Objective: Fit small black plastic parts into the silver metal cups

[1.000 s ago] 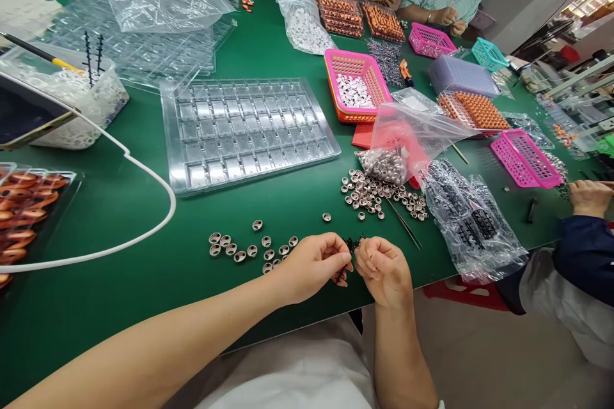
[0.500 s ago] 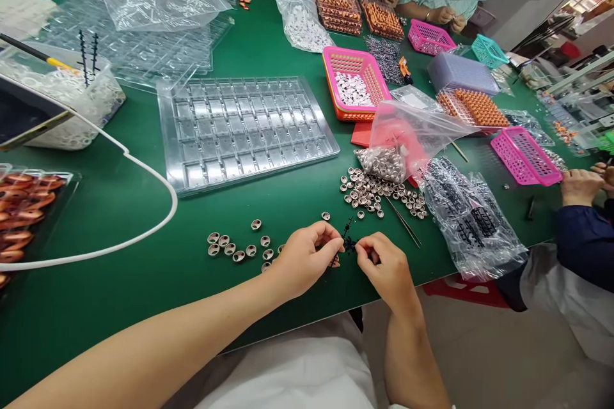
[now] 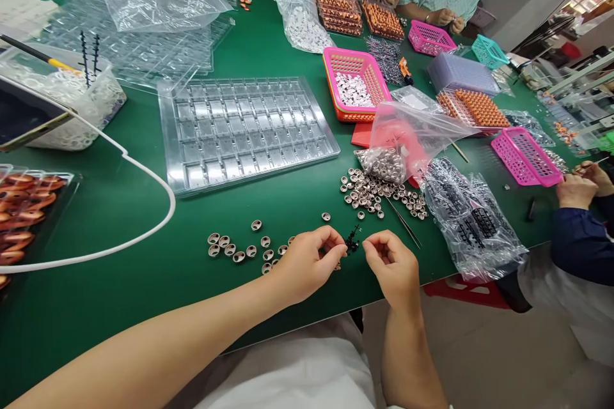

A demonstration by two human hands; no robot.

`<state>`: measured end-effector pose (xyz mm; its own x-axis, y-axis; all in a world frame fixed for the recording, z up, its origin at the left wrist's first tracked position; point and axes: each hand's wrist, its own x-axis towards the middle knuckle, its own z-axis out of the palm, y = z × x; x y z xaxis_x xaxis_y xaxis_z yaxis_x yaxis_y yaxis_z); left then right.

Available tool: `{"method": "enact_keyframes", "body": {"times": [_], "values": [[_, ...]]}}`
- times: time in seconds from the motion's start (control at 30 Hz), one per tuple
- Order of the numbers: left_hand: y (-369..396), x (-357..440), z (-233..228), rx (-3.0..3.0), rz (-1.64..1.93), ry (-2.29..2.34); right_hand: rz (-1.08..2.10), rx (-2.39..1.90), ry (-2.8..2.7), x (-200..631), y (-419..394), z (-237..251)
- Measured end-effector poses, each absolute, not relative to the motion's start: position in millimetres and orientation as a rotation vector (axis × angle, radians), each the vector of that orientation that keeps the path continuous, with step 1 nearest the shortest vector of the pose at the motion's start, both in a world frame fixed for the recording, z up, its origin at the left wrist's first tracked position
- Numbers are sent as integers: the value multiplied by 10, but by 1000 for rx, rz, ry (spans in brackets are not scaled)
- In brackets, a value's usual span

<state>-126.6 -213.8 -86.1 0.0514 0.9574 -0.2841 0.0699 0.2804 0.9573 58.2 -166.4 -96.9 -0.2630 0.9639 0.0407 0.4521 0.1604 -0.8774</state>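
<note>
My left hand [image 3: 311, 263] is closed in a pinch at the near edge of the table, holding a small black plastic sprue [image 3: 353, 243] with thin branching stems. Just to the right, my right hand [image 3: 393, 265] has thumb and fingertips pressed together, a small gap from the sprue; whatever it pinches is too small to make out. Small round metallic cups [image 3: 238, 256] lie scattered left of my hands, a few partly hidden behind the left one. Beyond the right hand is a heap of the same cups [image 3: 364, 190], with metal tweezers [image 3: 403, 223] beside it.
A clear compartment tray [image 3: 249, 128] lies ahead. Behind the heap are a pink basket [image 3: 357, 61] with white pieces and a zip bag [image 3: 384, 165] of cups. A bag of black sprues [image 3: 472, 223] lies right. A white cable [image 3: 158, 185] crosses the left side. Co-workers' hands [image 3: 578, 188] work nearby.
My right hand has drawn away to the right from the sprue, opening a gap. The sprue has shifted slightly right and tilted, staying at my left fingertips.
</note>
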Motion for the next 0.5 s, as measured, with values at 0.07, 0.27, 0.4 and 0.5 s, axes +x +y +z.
{"method": "enact_keyframes", "body": {"times": [0.07, 0.27, 0.4, 0.5], "values": [[-2151, -1258, -835, 1122, 901, 1357, 1167, -1350, -1652, 562, -1663, -947], [-2177, -1245, -816, 1353, 885, 1397, 1353, -1296, -1450, 509, -1639, -958], [-2196, -1242, -873, 1438, 921, 1383, 1444, -1260, -1349, 501, -1618, -1026], [-2205, -1241, -897, 1459, 948, 1365, 1503, -1235, -1291, 510, -1608, -1066]]}}
